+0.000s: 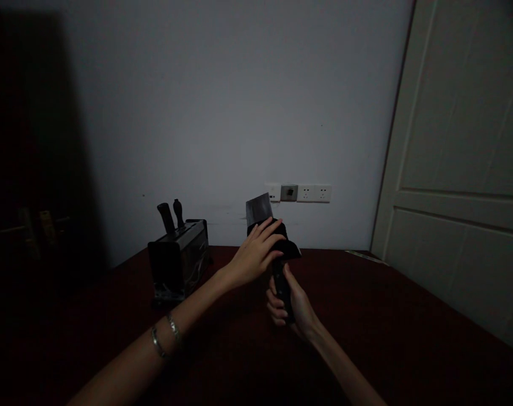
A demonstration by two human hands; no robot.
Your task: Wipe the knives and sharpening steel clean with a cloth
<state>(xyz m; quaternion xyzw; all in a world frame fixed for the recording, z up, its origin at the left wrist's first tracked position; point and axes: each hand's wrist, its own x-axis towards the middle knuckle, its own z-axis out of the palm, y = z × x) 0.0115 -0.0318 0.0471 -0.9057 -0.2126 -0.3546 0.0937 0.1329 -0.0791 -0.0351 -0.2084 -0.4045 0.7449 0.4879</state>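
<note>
While the right hand (288, 307) wraps all its fingers round the black handle (281, 285) of a broad steel cleaver (258, 210), holding it upright at the centre of the frame above the dark red counter (387, 316), the left hand (254, 254) lies over a black cloth (290, 243) folded round the lower blade. Its fingers are pressed together along the cloth; whether the thumb pinches from the far side is hidden. Only the top corner of the blade shows bare.

As I judge it, this wiping goes well if plenty of cloth sits between fingers and edge, the hand travels from handle towards tip rather than into the sharp side, and the lower grip is firm enough that the blade cannot twist.

Left of the hands, a black-and-metal knife block (180, 259) stands on the counter with two dark handles in it. White wall sockets (306, 193) sit behind, and a pale door (463, 141) is at the right.
</note>
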